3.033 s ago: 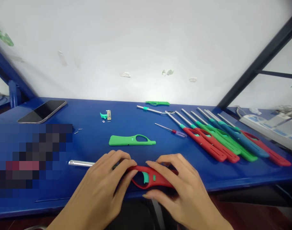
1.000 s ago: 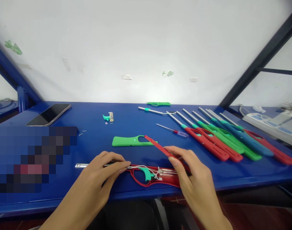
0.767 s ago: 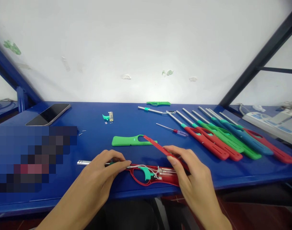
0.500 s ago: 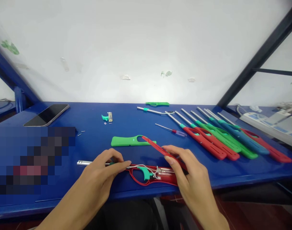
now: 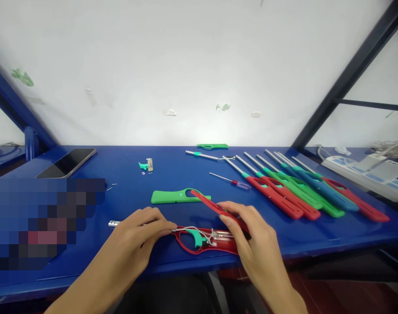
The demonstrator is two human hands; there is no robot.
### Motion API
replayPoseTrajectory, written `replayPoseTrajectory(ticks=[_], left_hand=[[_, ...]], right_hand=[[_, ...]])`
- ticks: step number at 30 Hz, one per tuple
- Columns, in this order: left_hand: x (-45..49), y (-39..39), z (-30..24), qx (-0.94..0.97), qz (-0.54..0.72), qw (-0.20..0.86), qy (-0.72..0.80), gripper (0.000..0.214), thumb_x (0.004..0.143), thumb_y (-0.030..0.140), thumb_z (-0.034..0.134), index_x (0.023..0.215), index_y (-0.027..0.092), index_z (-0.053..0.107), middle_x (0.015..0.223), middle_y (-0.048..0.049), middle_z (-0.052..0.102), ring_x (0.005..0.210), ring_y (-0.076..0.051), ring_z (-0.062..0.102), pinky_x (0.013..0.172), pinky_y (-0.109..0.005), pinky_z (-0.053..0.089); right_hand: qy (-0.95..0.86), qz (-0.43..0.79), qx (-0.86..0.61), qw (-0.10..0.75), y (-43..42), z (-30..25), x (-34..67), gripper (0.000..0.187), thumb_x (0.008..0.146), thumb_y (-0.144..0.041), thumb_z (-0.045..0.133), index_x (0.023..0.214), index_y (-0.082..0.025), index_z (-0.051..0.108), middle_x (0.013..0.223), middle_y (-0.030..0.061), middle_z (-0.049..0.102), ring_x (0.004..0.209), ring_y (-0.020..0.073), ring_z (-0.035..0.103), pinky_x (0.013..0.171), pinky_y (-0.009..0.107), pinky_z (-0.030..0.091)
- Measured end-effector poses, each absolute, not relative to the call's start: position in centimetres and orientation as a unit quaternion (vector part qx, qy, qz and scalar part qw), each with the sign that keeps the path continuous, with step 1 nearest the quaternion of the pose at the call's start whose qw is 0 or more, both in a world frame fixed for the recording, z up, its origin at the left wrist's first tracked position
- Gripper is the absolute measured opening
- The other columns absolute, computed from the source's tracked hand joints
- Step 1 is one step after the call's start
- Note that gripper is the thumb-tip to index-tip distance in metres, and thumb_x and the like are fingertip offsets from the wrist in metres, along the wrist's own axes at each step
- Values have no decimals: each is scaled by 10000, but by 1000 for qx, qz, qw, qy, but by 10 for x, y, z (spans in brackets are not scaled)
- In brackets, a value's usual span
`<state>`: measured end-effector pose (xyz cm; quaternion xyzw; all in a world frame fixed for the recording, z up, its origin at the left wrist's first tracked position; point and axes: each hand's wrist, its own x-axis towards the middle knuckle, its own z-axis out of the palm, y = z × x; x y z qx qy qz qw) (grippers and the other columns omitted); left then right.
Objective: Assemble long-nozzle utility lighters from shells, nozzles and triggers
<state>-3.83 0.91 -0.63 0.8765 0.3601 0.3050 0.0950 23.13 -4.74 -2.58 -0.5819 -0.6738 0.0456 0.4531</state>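
An opened red gas lighter (image 5: 202, 249) lies near the bench's front edge. Inside its lower half-shell show a green trigger (image 5: 195, 237), white wires (image 5: 194, 227) and a clear tank (image 5: 223, 235). My left hand (image 5: 144, 233) is closed, thumb and fingers pinching the lighter at its neck, hiding most of the metal tube (image 5: 113, 223). My right hand (image 5: 251, 233) grips a loose red half-shell (image 5: 212, 205), tilted above the opened lighter's rear end. Just behind lies a green half-shell (image 5: 168, 197).
Several whole lighters (image 5: 284, 200) lie in a row at right. A screwdriver (image 5: 239, 184), a stripped lighter tube (image 5: 202, 155), another green shell (image 5: 213, 146), a small tank with trigger (image 5: 149, 164) and a phone (image 5: 68, 162) lie farther back. A power strip (image 5: 365, 176) stands far right.
The view has shifted slightly. The red half-shell in my right hand has come a little lower toward the opened lighter. My left hand stays at the neck, covering more of the tube.
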Motion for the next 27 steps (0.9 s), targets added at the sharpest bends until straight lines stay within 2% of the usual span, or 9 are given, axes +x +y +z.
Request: replayPoseTrajectory(ticks=[7, 12, 15, 20, 27], left_hand=[[-40, 3, -10, 881, 312, 77, 346, 407, 1051, 112, 441, 1105, 324, 784, 1003, -3, 746, 857, -177, 694, 797, -312, 530], [-24, -12, -10, 826, 325, 120, 446, 230, 1060, 303, 531, 1032, 279, 757, 1045, -31, 716, 907, -217, 700, 813, -348, 560], [-13, -17, -11, 792, 352, 123, 484, 210, 1032, 369, 582, 941, 261, 738, 995, -28, 700, 870, -221, 701, 784, -356, 563], [-8, -15, -10, 786, 366, 123, 482, 195, 993, 327, 601, 856, 252, 718, 915, -4, 682, 793, -195, 689, 719, -327, 536], [-8, -13, -16, 792, 384, 83, 467, 157, 962, 279, 621, 838, 236, 708, 896, 0, 661, 753, -169, 666, 707, -301, 522]], right_hand=[[-665, 55, -590, 455, -49, -23, 227, 191, 1083, -324, 574, 1215, -294, 710, 1130, 20, 806, 1049, 225, 739, 878, 352, 597], [-675, 51, -584, 449, -48, -24, 229, 205, 1089, -318, 564, 1237, -284, 702, 1116, 44, 804, 1026, 237, 742, 872, 366, 604], [-680, 44, -579, 448, -49, -25, 230, 209, 1090, -320, 562, 1244, -283, 697, 1096, 46, 804, 1009, 238, 746, 862, 366, 609], [-678, 39, -580, 450, -49, -26, 230, 206, 1089, -311, 563, 1243, -285, 697, 1099, 43, 801, 1020, 236, 744, 871, 363, 605], [-678, 44, -579, 450, -48, -26, 229, 196, 1086, -295, 577, 1248, -292, 686, 1103, 22, 790, 1025, 218, 728, 887, 340, 583]])
